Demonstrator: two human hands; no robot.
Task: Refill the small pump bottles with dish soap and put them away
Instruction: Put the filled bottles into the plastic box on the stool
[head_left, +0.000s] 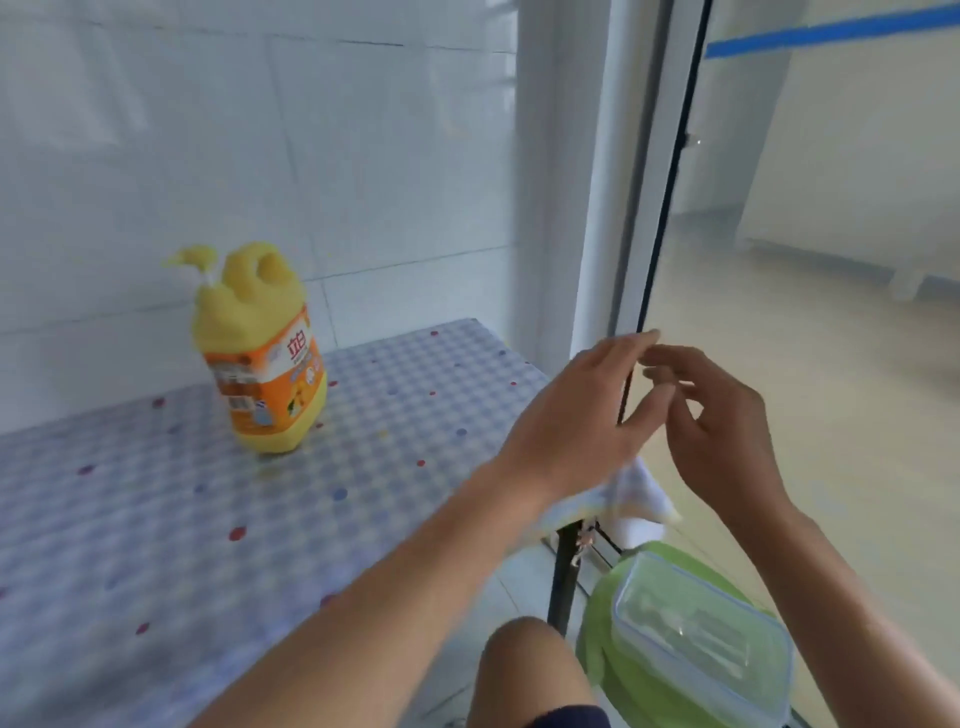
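White tiles (363, 156) back a checked-cloth table (156, 519), where the yellow dish soap bottle (262, 358) stands upright near the wall. Over the table's right corner the left hand (576, 421) has straight fingers and holds nothing; the right hand (722, 431) beside it is loosely curled, also empty. A clear lidded box (701, 649) sits below.

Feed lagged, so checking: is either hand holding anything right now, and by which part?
Nothing is held. The left hand and right hand hover empty, fingers loose, near the table corner; the dish soap bottle stands untouched.
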